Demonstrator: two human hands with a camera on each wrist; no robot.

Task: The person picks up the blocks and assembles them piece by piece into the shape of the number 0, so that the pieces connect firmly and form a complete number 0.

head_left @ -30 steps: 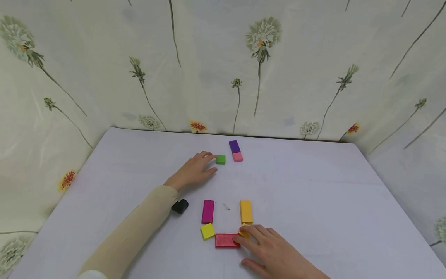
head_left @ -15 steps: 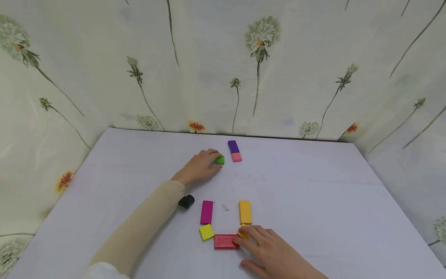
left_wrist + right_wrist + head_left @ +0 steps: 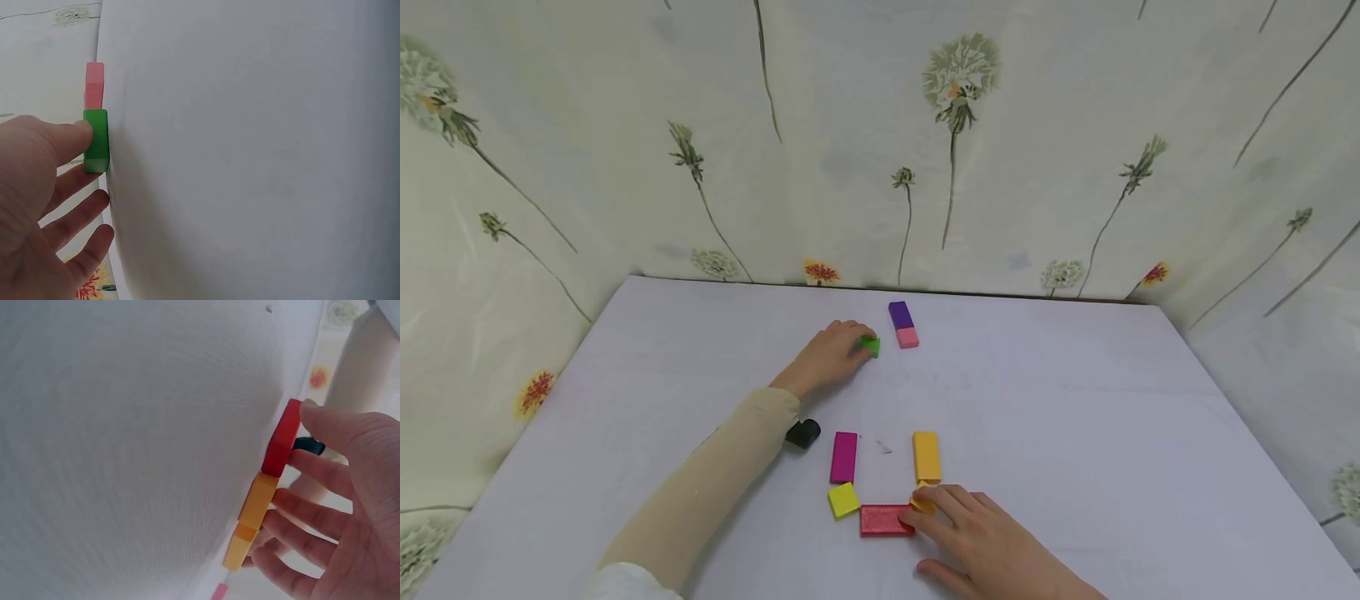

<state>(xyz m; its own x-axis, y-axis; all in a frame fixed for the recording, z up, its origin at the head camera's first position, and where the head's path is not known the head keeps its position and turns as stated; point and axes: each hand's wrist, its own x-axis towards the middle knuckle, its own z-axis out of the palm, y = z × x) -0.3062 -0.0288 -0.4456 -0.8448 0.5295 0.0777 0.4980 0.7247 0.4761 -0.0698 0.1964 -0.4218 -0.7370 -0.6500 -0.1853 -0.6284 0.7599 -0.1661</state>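
My left hand [image 3: 829, 354] pinches a small green block [image 3: 96, 140] between thumb and fingers, near the far side of the table. Just beyond the green one stand a pink block [image 3: 907, 337] and a purple block [image 3: 901, 315], end to end. At the near side, my right hand [image 3: 981, 537] lies with loosely bent fingers, its fingertips touching a red block [image 3: 284, 437] and a small orange block [image 3: 258, 500]. A longer orange block [image 3: 927, 457] adjoins the small one. Opposite are a yellow block [image 3: 843, 502] and a magenta block [image 3: 843, 457]; together these blocks form a U shape.
A white cloth covers the table [image 3: 1060, 400]. Behind it and at its sides hangs a curtain [image 3: 850, 150] printed with dandelions. A black device [image 3: 804, 433] sits at my left wrist.
My left hand has moved slightly right, and its thumb and fingers have closed round the green block. The right hand stays in place on the red and small orange blocks.
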